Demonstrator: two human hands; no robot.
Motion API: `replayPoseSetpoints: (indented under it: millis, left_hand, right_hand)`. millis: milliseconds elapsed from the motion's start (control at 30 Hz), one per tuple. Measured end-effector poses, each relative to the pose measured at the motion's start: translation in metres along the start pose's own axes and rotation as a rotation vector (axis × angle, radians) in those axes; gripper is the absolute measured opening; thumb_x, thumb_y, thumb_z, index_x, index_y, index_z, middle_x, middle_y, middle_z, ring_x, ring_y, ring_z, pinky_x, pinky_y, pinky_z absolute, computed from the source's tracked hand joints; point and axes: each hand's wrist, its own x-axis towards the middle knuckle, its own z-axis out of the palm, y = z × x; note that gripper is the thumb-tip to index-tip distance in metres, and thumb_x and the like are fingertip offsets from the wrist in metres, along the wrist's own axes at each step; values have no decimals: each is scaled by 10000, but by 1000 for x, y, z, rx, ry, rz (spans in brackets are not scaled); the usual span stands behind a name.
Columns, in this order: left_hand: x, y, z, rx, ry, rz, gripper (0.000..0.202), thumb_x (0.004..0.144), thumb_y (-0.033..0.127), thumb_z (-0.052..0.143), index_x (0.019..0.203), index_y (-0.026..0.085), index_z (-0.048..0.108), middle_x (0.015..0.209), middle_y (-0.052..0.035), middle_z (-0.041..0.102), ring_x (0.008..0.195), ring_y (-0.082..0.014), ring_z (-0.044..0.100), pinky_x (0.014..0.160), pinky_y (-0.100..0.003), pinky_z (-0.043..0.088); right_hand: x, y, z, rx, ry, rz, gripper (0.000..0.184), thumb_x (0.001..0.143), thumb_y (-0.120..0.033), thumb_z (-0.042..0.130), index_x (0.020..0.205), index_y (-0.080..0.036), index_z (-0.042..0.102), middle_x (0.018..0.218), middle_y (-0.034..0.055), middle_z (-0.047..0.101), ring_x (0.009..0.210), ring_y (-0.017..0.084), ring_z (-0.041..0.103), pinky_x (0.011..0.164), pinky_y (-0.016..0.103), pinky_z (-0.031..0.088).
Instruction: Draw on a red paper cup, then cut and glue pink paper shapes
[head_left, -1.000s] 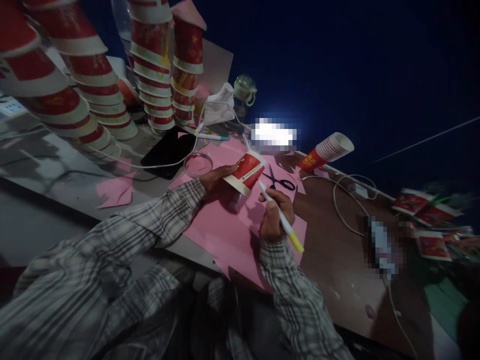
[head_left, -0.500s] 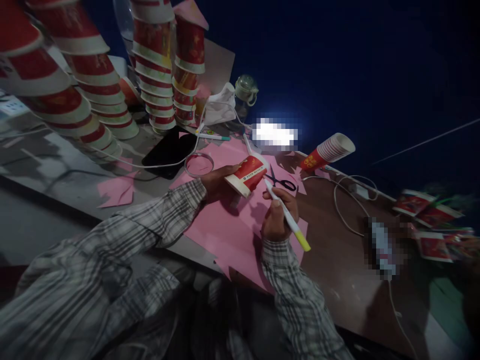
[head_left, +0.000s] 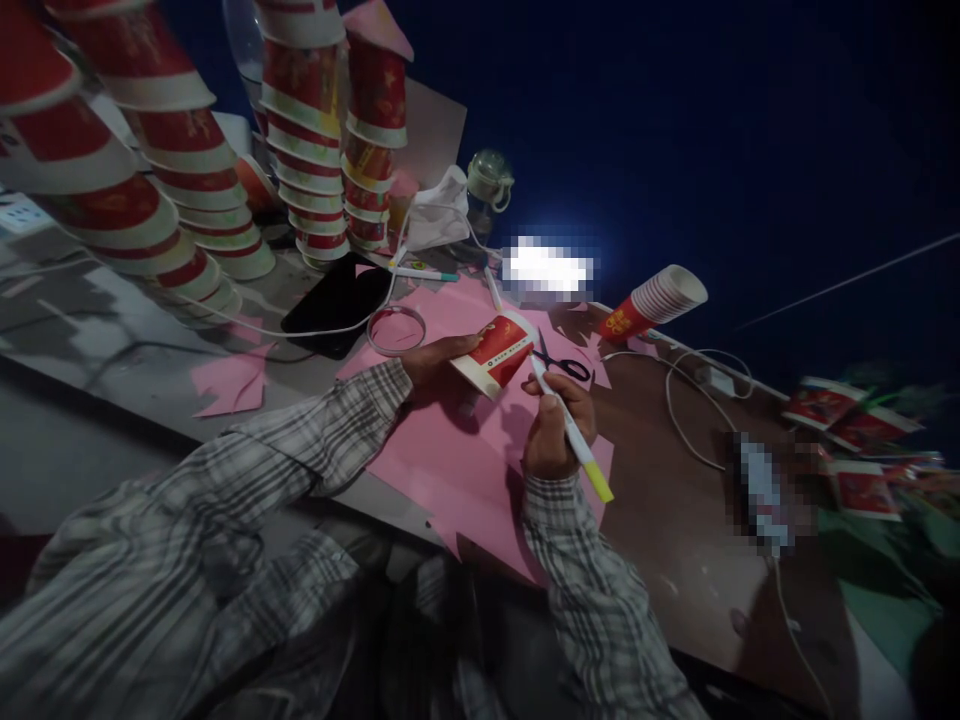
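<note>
A red and white paper cup (head_left: 498, 358) lies tilted in my left hand (head_left: 439, 362), whose fingers are wrapped around its side and partly hidden behind it. My right hand (head_left: 556, 425) grips a white marker (head_left: 574, 432) with a yellow end, held like a pen. The marker's tip is at the cup's right side; whether it touches cannot be made out. Beneath both hands spreads a sheet of pink paper (head_left: 450, 480). Just beyond my right hand lie scissors (head_left: 564, 367) with black handles. A roll of tape (head_left: 396, 330) rests on the paper near my left hand.
Tall stacks of red and white cups (head_left: 304, 150) stand at the back left. Behind my left hand is a black phone (head_left: 337, 300). A nested cup stack (head_left: 654, 302) leans at the right edge, near a white cable (head_left: 679, 420). A clear bottle (head_left: 489, 185) stands at the back.
The cup has turned slightly in my left hand. The marker tip has moved a little closer to the cup's side, and its yellow end has shifted slightly left.
</note>
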Motion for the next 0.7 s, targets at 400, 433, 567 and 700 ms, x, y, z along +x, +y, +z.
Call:
replayPoseSetpoints:
  millis: [400, 433, 567, 700]
  left_hand:
    - [-3, 2, 9, 37, 8, -1, 476, 856, 500, 586, 1171, 149, 646, 896, -107, 683, 656, -191, 641, 528, -286, 520]
    - [-3, 2, 9, 35, 5, -1, 473, 856, 499, 586, 1168, 149, 646, 902, -109, 684, 659, -190, 642, 533, -289, 524]
    - [-2, 1, 8, 40, 2, 35, 483, 855, 502, 583, 1153, 129, 652, 879, -127, 690, 670, -202, 645, 569, -316, 542]
    - [-3, 1, 9, 45, 8, 10, 494, 857, 509, 577, 1158, 123, 648, 843, -111, 683, 616, -186, 626, 589, -335, 549]
  right_hand:
    - [1, 1, 0, -66, -46, 35, 270, 836, -418, 575, 950, -185, 652, 764, 31, 629, 728, 199, 637, 706, 393, 538]
    - [1, 1, 0, -64, -46, 35, 271, 837, -421, 571, 946, -186, 650, 762, 28, 625, 718, 196, 632, 708, 395, 538]
    - [0, 0, 0, -18, 5, 31, 249, 828, -400, 590, 951, -192, 653, 751, 14, 630, 684, 175, 617, 702, 378, 536]
    - [-1, -2, 0, -8, -57, 37, 231, 836, -383, 601, 947, -191, 665, 738, 17, 640, 705, 181, 631, 710, 378, 535]
